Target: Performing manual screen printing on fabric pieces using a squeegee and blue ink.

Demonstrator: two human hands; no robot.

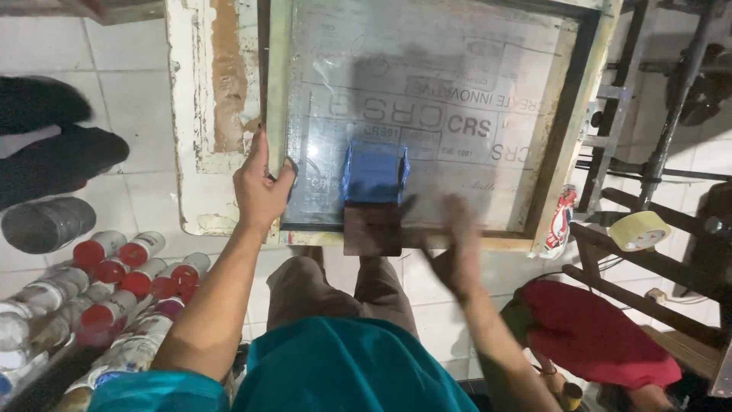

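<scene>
A wooden-framed printing screen point(560, 130) lies on a worn white table point(200, 99) in front of me. My left hand point(261, 187) grips the frame's near left corner, thumb over the edge. A squeegee with a blue blade point(374, 172) and a dark wooden handle point(371, 227) rests on the mesh near the front edge. My right hand point(456, 248) is blurred, just right of the handle, fingers spread and holding nothing.
Several red-capped spray cans point(114, 278) lie on the floor at left beside a grey metal can point(46, 223). A tape roll point(639, 230) sits on a dark wooden rack at right, above a red cloth point(598, 332). Black shoes point(53, 145) rest far left.
</scene>
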